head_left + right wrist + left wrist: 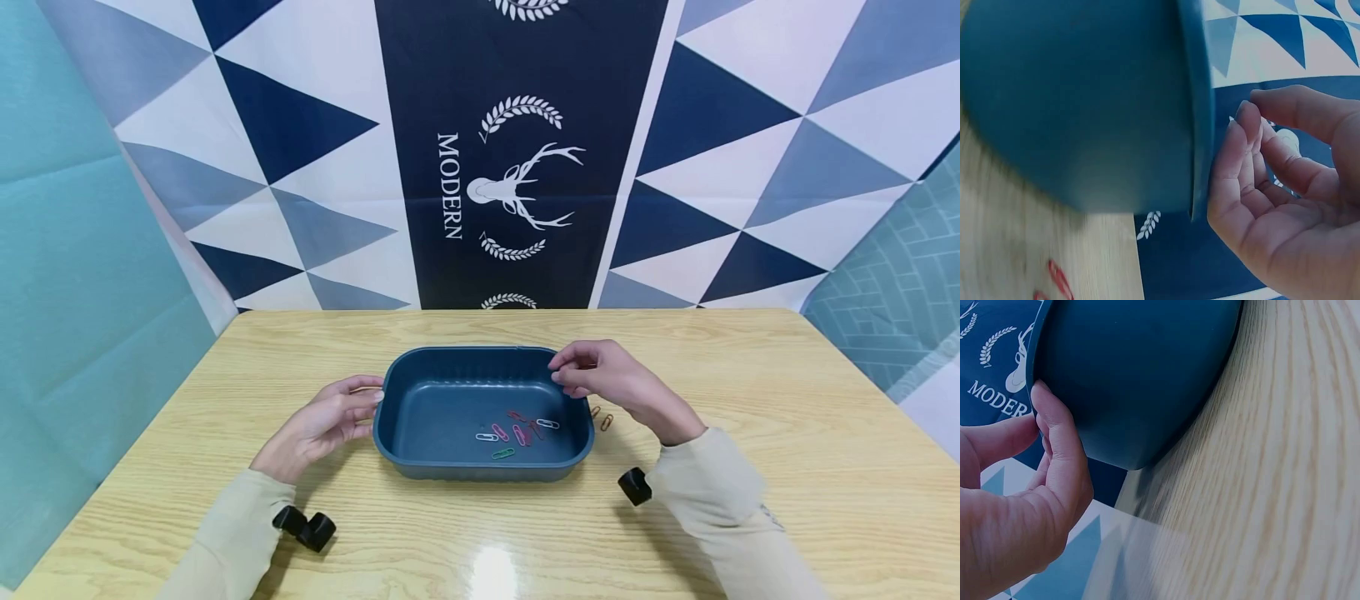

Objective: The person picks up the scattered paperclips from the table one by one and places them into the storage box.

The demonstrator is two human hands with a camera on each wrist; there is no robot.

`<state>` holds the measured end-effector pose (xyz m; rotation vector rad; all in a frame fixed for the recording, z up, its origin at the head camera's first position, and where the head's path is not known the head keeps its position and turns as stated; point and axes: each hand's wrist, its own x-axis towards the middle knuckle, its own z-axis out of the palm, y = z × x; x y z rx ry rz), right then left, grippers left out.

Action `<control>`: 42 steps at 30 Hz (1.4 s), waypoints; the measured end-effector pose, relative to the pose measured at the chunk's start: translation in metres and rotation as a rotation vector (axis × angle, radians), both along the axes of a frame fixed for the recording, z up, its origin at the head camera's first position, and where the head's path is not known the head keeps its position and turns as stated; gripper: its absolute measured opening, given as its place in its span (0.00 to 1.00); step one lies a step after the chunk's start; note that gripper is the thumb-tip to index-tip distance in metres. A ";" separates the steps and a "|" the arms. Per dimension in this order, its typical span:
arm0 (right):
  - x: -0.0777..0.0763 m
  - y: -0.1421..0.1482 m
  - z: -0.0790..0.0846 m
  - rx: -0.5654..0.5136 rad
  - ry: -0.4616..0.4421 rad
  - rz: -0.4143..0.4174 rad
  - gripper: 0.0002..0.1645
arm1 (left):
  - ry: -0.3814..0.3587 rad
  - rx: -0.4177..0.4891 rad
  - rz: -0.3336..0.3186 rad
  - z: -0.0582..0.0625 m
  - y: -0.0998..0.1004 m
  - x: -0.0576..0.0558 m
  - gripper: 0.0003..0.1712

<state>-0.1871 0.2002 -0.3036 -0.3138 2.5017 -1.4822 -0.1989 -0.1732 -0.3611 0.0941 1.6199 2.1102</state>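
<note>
A dark blue plastic basin [480, 472] stands on the table. Inside it lie several paper clips, among them a white clip [547, 424], a pink clip [520, 434] and a green clip [503, 454]. At the basin's left end my left hand [330, 421] holds the rim, with thumb and finger tips meeting there; the left wrist view shows this hand [1035, 506] close up. My right hand [607, 375] is raised over the back right corner, fingertips gathered loosely above the inside. In the right wrist view no object shows between the right hand's [1291, 175] fingers.
Two orange paper clips, one of them a clear loop [607, 422], lie on the wooden table [285, 350] just right of the basin. A patterned cloth [322, 150] rises behind the table's back edge. A black wrist camera mount [635, 486] hangs by each sleeve.
</note>
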 end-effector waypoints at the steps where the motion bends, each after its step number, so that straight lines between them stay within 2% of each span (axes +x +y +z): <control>1: 0.001 0.002 0.000 0.004 0.004 -0.004 0.15 | -0.002 -0.002 0.002 0.000 0.000 0.000 0.18; 14: 0.006 0.030 -0.006 0.000 -0.004 -0.020 0.14 | 0.006 0.011 -0.003 0.001 0.001 0.001 0.18; 23: 0.003 0.038 -0.013 0.018 -0.019 -0.062 0.16 | 0.010 0.007 -0.008 0.000 0.001 0.001 0.15; 42: -0.003 0.056 -0.034 0.186 -0.080 -0.118 0.14 | 0.014 0.012 -0.006 0.002 0.001 0.002 0.15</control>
